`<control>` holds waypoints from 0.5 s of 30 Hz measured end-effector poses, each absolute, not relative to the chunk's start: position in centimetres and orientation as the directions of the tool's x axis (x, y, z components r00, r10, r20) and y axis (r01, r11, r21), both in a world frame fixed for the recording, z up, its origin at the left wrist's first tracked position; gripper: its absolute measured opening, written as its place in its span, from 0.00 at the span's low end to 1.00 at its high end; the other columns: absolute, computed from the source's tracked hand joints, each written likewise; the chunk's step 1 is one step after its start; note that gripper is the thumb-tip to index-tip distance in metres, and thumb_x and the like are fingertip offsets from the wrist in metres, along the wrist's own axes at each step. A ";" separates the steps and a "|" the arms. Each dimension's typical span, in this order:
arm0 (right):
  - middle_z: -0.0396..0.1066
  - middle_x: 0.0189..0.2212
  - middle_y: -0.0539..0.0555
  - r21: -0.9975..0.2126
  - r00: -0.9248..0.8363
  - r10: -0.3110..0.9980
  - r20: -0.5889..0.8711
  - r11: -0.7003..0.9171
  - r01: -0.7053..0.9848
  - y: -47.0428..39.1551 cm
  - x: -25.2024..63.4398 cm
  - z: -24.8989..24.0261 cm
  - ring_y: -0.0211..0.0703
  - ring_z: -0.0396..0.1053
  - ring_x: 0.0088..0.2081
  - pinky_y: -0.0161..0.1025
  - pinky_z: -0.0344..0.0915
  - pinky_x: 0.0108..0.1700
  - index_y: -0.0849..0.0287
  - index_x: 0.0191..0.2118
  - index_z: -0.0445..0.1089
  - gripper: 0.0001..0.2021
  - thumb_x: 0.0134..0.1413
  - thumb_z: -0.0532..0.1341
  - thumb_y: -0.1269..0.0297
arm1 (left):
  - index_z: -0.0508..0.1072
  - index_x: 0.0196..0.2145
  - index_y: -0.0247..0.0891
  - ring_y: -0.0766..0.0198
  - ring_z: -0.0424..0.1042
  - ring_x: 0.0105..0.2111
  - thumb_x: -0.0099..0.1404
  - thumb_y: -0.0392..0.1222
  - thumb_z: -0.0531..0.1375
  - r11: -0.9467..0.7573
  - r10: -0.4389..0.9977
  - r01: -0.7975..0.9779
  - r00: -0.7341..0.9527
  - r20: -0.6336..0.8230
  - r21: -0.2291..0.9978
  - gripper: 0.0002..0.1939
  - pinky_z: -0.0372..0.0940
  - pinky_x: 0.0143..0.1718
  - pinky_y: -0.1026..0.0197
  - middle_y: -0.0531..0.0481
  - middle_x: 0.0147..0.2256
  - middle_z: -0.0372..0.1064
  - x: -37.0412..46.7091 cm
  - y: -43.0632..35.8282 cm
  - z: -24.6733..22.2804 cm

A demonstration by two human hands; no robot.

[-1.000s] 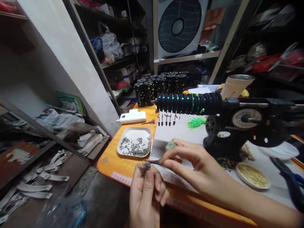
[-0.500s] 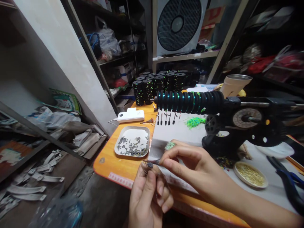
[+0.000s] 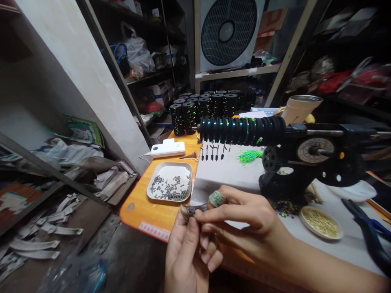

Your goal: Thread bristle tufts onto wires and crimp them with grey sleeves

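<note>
My left hand (image 3: 186, 254) is closed, thumb and forefinger pinching a small dark, beaded-looking piece (image 3: 192, 208). Its exact kind is too small to make out. Over it comes my right hand (image 3: 249, 217), thumb and forefinger closed at the piece's right end; anything thin between those fingertips is hidden. A green textured wrap (image 3: 217, 198) sits around one of my right fingers. Just beyond both hands is a white tray (image 3: 167, 201) with many small dark and yellowish bits (image 3: 171, 189) scattered in it.
Right of my hands stands a black machine (image 3: 316, 151) bearing a row of black discs (image 3: 241, 131). Nearby are a dish (image 3: 324, 235) of gold pieces, dark-handled pliers (image 3: 363, 228), a green fibre bundle (image 3: 250, 156), a white power bank (image 3: 168, 149) and stacked black spools (image 3: 189, 116).
My right hand has shifted left and closer to my left hand, its fingertips now against the dark piece. The green wrap shows more fully. My left hand stays nearly in place.
</note>
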State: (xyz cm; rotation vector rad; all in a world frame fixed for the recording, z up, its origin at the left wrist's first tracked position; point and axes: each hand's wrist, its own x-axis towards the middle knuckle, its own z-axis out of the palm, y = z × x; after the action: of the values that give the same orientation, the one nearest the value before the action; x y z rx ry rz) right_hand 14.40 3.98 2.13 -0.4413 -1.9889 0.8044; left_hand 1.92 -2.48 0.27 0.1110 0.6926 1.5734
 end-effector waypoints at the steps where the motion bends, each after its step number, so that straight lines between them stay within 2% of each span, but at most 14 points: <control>1: 0.69 0.32 0.54 -0.663 -0.517 0.569 0.640 0.748 0.002 4.0 14.4 2.2 0.35 0.65 0.29 0.29 0.63 0.28 0.62 0.42 0.79 0.09 0.58 0.64 0.76 | 0.77 0.27 0.36 0.77 0.58 0.14 0.46 0.41 0.77 0.022 0.930 -0.868 -0.165 -0.330 0.497 0.14 0.56 0.14 0.75 0.57 0.17 0.66 2.0 -2.5 0.3; 6: 0.64 0.27 0.52 -0.504 -0.500 0.475 0.724 0.859 0.086 3.9 14.4 2.3 0.37 0.60 0.27 0.32 0.59 0.27 0.63 0.41 0.78 0.08 0.57 0.64 0.76 | 0.77 0.31 0.39 0.76 0.62 0.17 0.48 0.42 0.76 -0.036 0.913 -0.810 -0.265 -0.310 0.585 0.16 0.58 0.19 0.74 0.58 0.18 0.65 2.2 -2.6 -0.1; 10: 0.62 0.26 0.51 -0.427 -0.513 0.434 0.741 0.894 0.139 3.9 14.3 2.0 0.38 0.58 0.27 0.34 0.55 0.26 0.65 0.41 0.77 0.07 0.60 0.62 0.75 | 0.74 0.33 0.42 0.75 0.60 0.18 0.53 0.45 0.74 -0.062 0.911 -0.739 -0.316 -0.264 0.671 0.14 0.59 0.23 0.72 0.59 0.19 0.63 2.3 -2.8 -1.1; 13: 0.63 0.24 0.52 -0.377 -0.550 0.426 0.718 0.903 0.208 3.8 14.0 1.8 0.38 0.56 0.26 0.36 0.53 0.26 0.67 0.34 0.76 0.05 0.58 0.62 0.76 | 0.71 0.32 0.41 0.73 0.60 0.21 0.59 0.47 0.70 -0.149 0.904 -0.632 -0.399 -0.154 0.761 0.12 0.59 0.24 0.71 0.58 0.21 0.61 2.5 -2.7 -1.7; 15: 0.63 0.24 0.52 -0.358 -0.579 0.434 0.690 0.900 0.247 3.8 14.0 1.9 0.38 0.55 0.25 0.37 0.52 0.25 0.66 0.29 0.73 0.07 0.58 0.61 0.75 | 0.68 0.29 0.40 0.72 0.58 0.22 0.64 0.46 0.66 -0.276 0.878 -0.518 -0.479 -0.008 0.810 0.12 0.58 0.24 0.70 0.58 0.22 0.60 2.5 -2.3 -1.6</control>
State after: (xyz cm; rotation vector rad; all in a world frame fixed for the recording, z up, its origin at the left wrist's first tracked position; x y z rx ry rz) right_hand 13.98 3.79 1.93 -0.4852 -2.2132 0.2811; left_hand 2.52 -2.26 -1.59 0.5650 0.9687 1.8867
